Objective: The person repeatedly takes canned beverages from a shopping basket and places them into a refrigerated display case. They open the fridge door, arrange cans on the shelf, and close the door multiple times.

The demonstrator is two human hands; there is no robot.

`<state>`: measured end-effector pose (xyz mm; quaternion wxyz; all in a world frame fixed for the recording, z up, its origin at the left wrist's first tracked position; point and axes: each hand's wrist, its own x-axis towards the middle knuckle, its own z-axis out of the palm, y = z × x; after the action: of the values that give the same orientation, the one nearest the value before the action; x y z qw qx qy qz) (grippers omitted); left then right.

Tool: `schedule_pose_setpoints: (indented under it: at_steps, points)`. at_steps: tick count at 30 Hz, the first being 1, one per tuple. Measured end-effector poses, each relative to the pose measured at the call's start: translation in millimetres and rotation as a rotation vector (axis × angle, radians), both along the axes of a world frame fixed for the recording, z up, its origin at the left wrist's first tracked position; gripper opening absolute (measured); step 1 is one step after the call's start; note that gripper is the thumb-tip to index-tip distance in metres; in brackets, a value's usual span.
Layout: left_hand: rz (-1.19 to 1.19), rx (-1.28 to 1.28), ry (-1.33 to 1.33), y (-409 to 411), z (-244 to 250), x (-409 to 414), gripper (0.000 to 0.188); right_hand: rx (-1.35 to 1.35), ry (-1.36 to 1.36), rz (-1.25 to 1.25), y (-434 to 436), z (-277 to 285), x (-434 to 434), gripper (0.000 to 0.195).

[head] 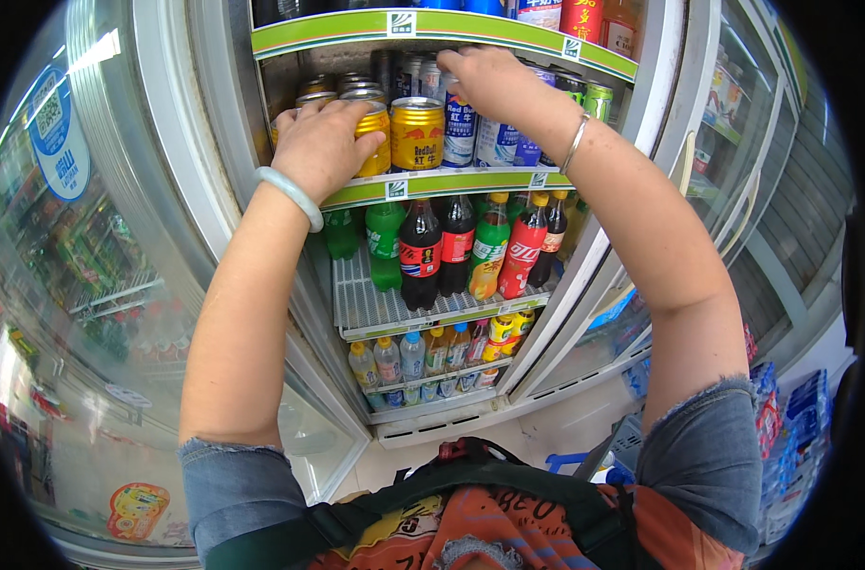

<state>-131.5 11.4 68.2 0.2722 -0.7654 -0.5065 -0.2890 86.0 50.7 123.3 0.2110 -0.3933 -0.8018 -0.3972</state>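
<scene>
Both of my hands reach into a glass-door drinks cooler, at a shelf of cans behind a green-edged rail [446, 183]. My left hand [325, 146] rests with spread fingers over the gold Red Bull cans [377, 142] at the shelf's left; whether it grips one I cannot tell. Right of it stands another gold Red Bull can [417, 135]. My right hand [493, 82] is above the blue and white Red Bull cans [459, 135], its fingertips reaching back near silver-topped cans [430, 78]. What its fingers touch is hidden. A green can [598, 102] stands at the right.
Below are cola bottles [420, 256], green soda bottles [384, 246] and a lower rack of small bottles [412, 354]. Another green-edged shelf [475, 25] runs above my hands. An open glass door [140, 285] is at left, a door frame [660, 142] at right. A grey crate [624, 442] stands on the floor.
</scene>
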Motion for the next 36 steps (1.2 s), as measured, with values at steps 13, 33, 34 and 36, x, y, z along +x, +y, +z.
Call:
schedule_pose_setpoints:
  at_steps: [13,33,34,36]
  points:
    - [-0.166,0.047,-0.073,19.3,0.8,27.2,0.024,-0.256,0.376,0.093,2.9,3.4,22.9,0.007]
    - [-0.334,0.201,0.075,-45.0,-77.3,81.7,0.060,-0.360,0.441,0.428,-159.6,-179.8,123.8,0.026]
    - [-0.310,0.188,0.074,-36.2,-83.0,81.5,0.060,-0.441,0.561,0.331,-171.6,-216.2,145.7,0.025]
    - [-0.301,0.217,0.106,-21.4,-92.4,82.4,0.059,-0.518,0.756,0.058,-208.9,-291.5,200.5,0.023]
